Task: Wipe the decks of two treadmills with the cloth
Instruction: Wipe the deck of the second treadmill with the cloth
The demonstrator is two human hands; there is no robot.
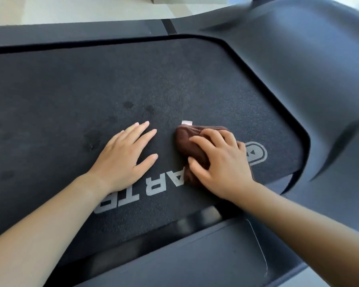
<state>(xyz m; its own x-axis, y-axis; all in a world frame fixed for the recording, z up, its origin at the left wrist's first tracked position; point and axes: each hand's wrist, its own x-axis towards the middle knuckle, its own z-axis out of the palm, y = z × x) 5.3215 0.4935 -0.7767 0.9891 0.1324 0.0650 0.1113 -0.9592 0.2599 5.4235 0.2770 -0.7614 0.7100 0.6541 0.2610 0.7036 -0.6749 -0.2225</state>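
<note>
A black treadmill deck (91, 79) with grey printed letters fills the view. A bunched brown cloth (190, 139) with a small white tag lies on the belt near the printed logo. My right hand (222, 160) grips the cloth from above, fingers curled into it. My left hand (124, 160) rests flat on the belt just left of the cloth, fingers straight and spread. Several dark damp spots (93, 137) mark the belt to the left of my left hand.
The grey motor cover (311, 65) rises at the right end of the belt. A dark side rail (195, 255) runs along the near edge and another (71, 32) along the far edge. Pale floor (71, 9) lies beyond.
</note>
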